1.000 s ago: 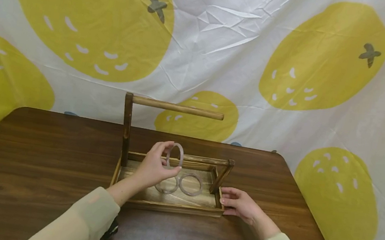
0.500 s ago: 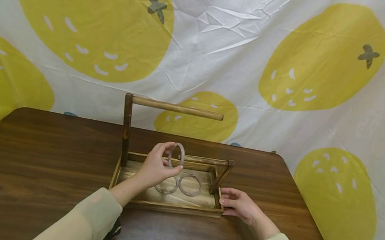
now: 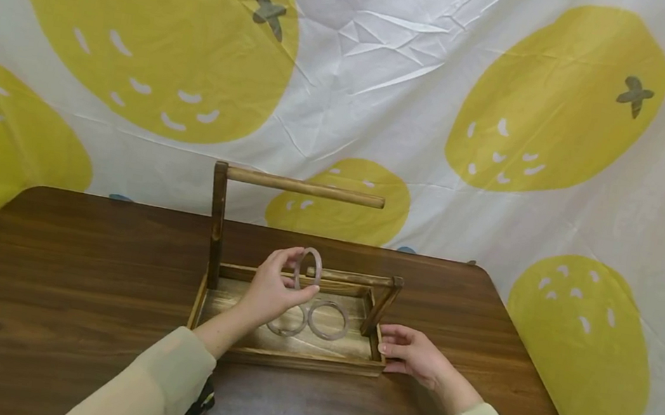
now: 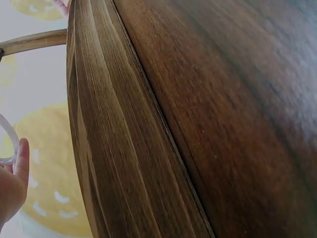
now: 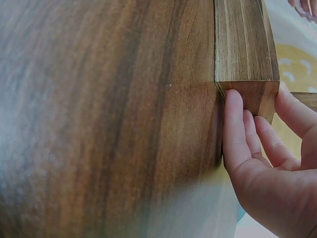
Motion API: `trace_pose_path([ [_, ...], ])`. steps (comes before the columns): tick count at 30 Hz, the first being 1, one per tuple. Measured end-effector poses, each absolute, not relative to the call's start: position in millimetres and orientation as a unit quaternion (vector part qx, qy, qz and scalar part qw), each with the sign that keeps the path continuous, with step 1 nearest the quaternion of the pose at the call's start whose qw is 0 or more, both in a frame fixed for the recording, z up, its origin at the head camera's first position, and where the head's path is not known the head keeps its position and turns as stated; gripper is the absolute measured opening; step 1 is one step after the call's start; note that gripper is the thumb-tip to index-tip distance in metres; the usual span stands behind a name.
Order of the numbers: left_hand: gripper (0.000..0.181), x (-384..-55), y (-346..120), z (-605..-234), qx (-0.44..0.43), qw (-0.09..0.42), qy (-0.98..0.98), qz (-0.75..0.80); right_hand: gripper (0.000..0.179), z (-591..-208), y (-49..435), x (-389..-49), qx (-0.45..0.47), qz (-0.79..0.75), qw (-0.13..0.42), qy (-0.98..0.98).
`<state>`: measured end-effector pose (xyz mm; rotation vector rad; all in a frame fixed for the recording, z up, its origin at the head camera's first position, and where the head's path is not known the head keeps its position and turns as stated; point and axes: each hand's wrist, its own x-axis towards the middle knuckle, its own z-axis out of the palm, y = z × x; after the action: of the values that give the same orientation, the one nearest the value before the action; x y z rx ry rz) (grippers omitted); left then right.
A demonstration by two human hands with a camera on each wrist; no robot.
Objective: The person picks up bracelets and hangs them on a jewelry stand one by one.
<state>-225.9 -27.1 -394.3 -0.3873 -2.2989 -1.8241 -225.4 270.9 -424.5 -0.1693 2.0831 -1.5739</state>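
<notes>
My left hand pinches a pale translucent bangle upright between thumb and fingertips. That bangle is at the free left end of the lower wooden bar, and the bar's tip shows within the ring. Two more bangles lie in the wooden tray stand: a right one in full view and a left one partly behind my left hand. At the tray stand's right end, my right hand grips the wall. In the right wrist view its thumb is at the top edge, with fingers against the outer face.
Above the tray runs a higher wooden bar on a tall left post, its right end free. The dark wood table stretches around the stand. A lemon-print cloth hangs behind.
My left hand has shifted slightly to the right with the bangle, so the lower bar's tip now shows inside the ring. My right hand keeps its hold on the tray.
</notes>
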Motion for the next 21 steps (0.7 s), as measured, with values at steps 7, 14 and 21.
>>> trace_pose_path([
  [7, 0.062, -227, -24, -395, -0.124, 0.080, -0.766, -0.626, 0.063, -423, 269, -224, -0.066, -0.582, 0.260, 0.768],
  [14, 0.061, -227, -20, -396, -0.116, 0.076, -0.758, -0.637, 0.061, -423, 268, -223, -0.068, -0.582, 0.260, 0.768],
  [21, 0.061, -227, -16, -395, -0.115, 0.074, -0.749, -0.648, 0.062, -424, 269, -224, -0.069, -0.583, 0.260, 0.767],
])
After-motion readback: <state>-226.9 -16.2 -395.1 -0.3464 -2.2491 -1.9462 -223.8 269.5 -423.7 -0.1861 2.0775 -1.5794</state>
